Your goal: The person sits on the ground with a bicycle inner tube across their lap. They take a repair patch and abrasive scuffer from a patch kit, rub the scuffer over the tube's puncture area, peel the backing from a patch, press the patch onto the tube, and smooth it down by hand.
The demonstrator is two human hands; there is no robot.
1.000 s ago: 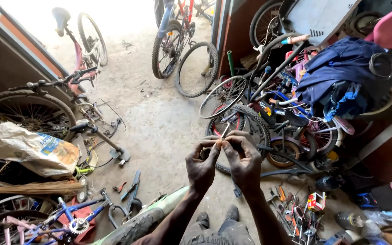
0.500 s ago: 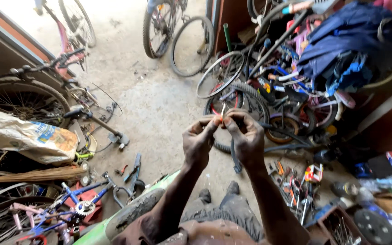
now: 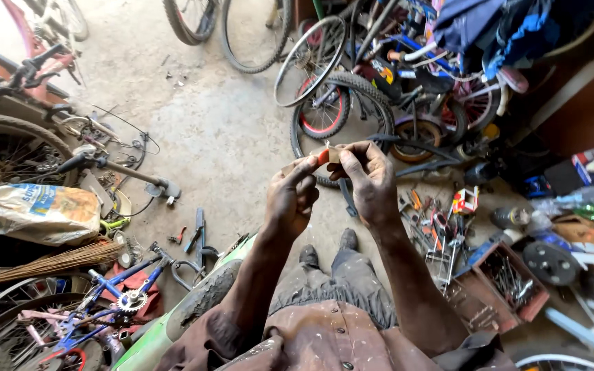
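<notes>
At the middle of the frame, both hands meet above the concrete floor [image 3: 221, 130]. The left hand [image 3: 291, 196] has its fingers curled in, thumb and forefinger pinched on one end of a small tan strip with an orange-red patch [image 3: 323, 156]. The right hand [image 3: 369, 180] closes on the other end of that strip, fingertips pressed to it from above and the side; what the strip is made of I cannot tell. A thin bright sliver sticks up just over the strip, too small to make out.

Below the hands, grey paint-flecked trousers and two dark shoes [image 3: 328, 249] show, and a green bicycle frame with a black tyre [image 3: 197, 306] lies by the left leg at the lower middle.

Behind the hands, toward the upper middle, a knobby black tyre with a red-rimmed wheel [image 3: 324, 110] leans among a heap of bicycles. Right of the hands, loose hand tools [image 3: 441, 227] lie scattered on the floor beside a reddish box of metal parts [image 3: 510, 278]. At the left edge, a crumpled printed sack [image 3: 32, 211] rests above a straw broom [image 3: 49, 261], with a blue bicycle frame and chainring [image 3: 115, 292] at the lower left. A grey handlebar stem [image 3: 122, 172] lies on the floor left of centre.
</notes>
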